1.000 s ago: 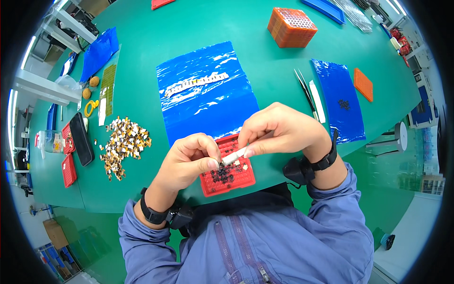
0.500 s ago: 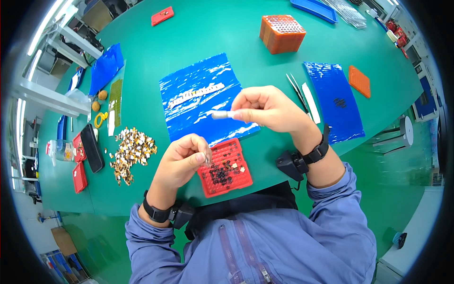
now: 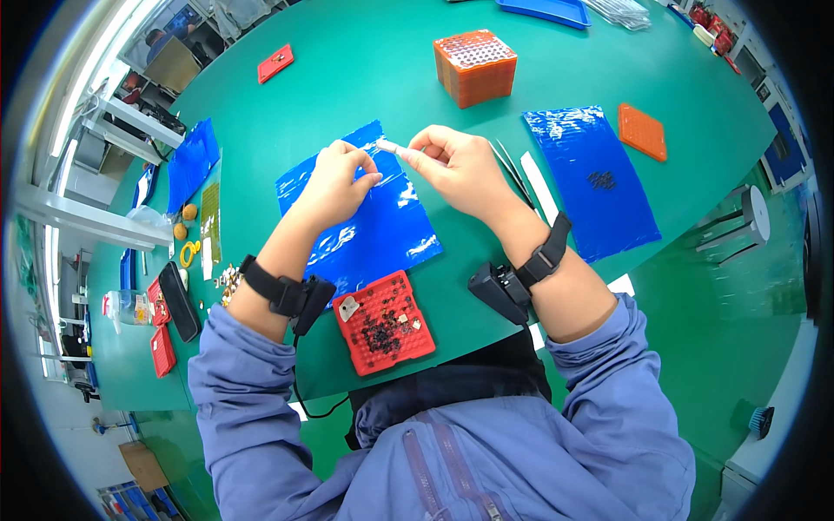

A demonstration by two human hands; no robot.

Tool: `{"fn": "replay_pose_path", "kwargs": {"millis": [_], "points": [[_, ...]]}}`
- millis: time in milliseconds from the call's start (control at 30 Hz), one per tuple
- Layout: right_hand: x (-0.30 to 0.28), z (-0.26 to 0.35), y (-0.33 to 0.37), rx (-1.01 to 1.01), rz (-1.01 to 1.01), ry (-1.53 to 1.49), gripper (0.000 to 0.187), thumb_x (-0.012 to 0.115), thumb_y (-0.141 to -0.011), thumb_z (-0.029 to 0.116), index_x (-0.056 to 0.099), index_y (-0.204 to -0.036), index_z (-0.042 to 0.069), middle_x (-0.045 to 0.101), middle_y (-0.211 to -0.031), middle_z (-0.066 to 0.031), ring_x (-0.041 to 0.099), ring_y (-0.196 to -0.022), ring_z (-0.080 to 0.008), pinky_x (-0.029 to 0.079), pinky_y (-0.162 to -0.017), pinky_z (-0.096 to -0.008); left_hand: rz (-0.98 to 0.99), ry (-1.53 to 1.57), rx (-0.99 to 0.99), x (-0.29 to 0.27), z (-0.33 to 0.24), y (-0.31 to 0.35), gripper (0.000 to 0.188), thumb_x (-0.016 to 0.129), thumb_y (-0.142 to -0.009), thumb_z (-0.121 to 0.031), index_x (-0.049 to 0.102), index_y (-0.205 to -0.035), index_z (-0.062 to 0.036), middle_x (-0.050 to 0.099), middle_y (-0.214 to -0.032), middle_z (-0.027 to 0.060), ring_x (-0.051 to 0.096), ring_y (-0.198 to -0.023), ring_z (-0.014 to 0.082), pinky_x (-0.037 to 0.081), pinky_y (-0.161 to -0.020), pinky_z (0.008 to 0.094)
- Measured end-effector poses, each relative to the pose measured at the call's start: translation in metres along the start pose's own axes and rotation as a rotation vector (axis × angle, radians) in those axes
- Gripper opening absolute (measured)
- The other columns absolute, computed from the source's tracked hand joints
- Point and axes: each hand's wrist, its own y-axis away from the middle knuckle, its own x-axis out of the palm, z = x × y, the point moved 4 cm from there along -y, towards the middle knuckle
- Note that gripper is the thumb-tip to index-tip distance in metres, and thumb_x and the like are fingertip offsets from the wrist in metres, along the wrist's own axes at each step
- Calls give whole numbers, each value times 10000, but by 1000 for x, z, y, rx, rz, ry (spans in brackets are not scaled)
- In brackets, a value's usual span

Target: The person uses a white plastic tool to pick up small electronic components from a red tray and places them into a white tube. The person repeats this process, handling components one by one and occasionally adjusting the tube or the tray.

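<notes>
My right hand (image 3: 459,172) is closed in a pinch on a slim pale cylinder (image 3: 390,148), whose free end points left toward my other hand. Beside it, my left hand (image 3: 334,187) has its fingers curled together; whatever they hold, if anything, is hidden. Both hands are above a blue sheet (image 3: 382,230), whose strip of small white pieces does not show now. Nearer me, a red perforated tray (image 3: 369,349) carries many small black parts, a few cream squares and a whitish translucent piece (image 3: 348,308).
An orange perforated block (image 3: 476,74) stands at the back. Right lie tweezers (image 3: 514,174), a white strip (image 3: 540,188), a blue sheet (image 3: 595,204) with dark bits and an orange plate (image 3: 642,132). Left are yellow scissors (image 3: 188,253), a black case (image 3: 179,296) and small pieces (image 3: 229,282).
My left hand has moved up from the tray to the blue sheet, and a translucent piece now lies in the tray. My right hand has brought the cylinder up close to it.
</notes>
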Motion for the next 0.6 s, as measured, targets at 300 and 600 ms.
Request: {"fn": "replay_pose_path", "kwargs": {"millis": [300, 600], "points": [[3, 0, 1, -19, 49, 28, 191, 653, -796, 189, 617, -802, 1, 570, -592, -44, 502, -527, -67, 402, -480, -233, 55, -39, -112, 24, 21, -16, 177, 647, -771, -211, 649, -848, -51, 528, -990, 182, 470, -990, 332, 383, -882, 391], [3, 3, 1, 24, 66, -13, 186, 649, -796, 190, 621, -803, 6, 567, -584, -47, 509, -523, -81, 401, -479, -244, 54, 4, -111, 19, 25, -13, 188, 674, -760, -236, 631, -891, -107, 512, -983, 162, 469, -977, 324, 390, -861, 396]]}}
